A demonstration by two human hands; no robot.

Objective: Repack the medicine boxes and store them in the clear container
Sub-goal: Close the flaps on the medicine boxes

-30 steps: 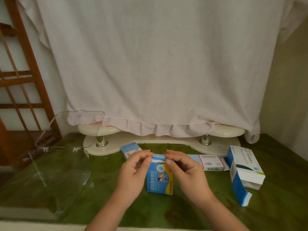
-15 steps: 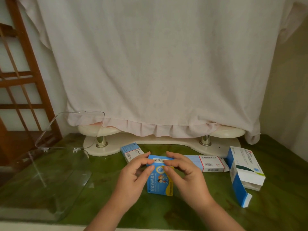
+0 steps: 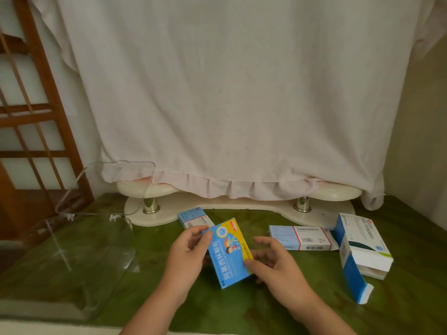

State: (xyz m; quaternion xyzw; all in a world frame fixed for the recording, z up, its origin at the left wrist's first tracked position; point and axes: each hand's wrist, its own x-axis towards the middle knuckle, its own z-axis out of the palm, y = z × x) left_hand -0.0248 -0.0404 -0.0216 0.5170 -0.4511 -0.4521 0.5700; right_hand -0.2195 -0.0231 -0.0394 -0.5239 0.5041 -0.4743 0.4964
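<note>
- Your left hand (image 3: 187, 256) holds the blue box (image 3: 228, 252): the thumb is pressed on its printed face near the far left corner, and the other fingers go behind it, so this hand is closed on the box.
- Your right hand (image 3: 273, 263) is at the box's right edge. The thumb touches the near right part of the box, and the fingers are spread apart and curved; I cannot tell if they press the box or only steady it.
- The box is tilted, above the table (image 3: 169, 305). Its long axis runs from near to far and leans a little to the left at the far end. The yellow part is on the far right side.
- The container (image 3: 72, 257) is to the left of the box, on the table, and its lid (image 3: 104, 187) stands open at the far side. So the coming move, I think, goes to the left, and your left hand is the nearer one for it.
- The opening looks wide, so the box can probably go in flat with the long axis as it is now.
- Three more boxes stay on the table: a small box (image 3: 196, 217) just beyond your left hand, a flat box (image 3: 301, 240) on the right, and a white box (image 3: 362, 247) further right with one flap open.
</note>
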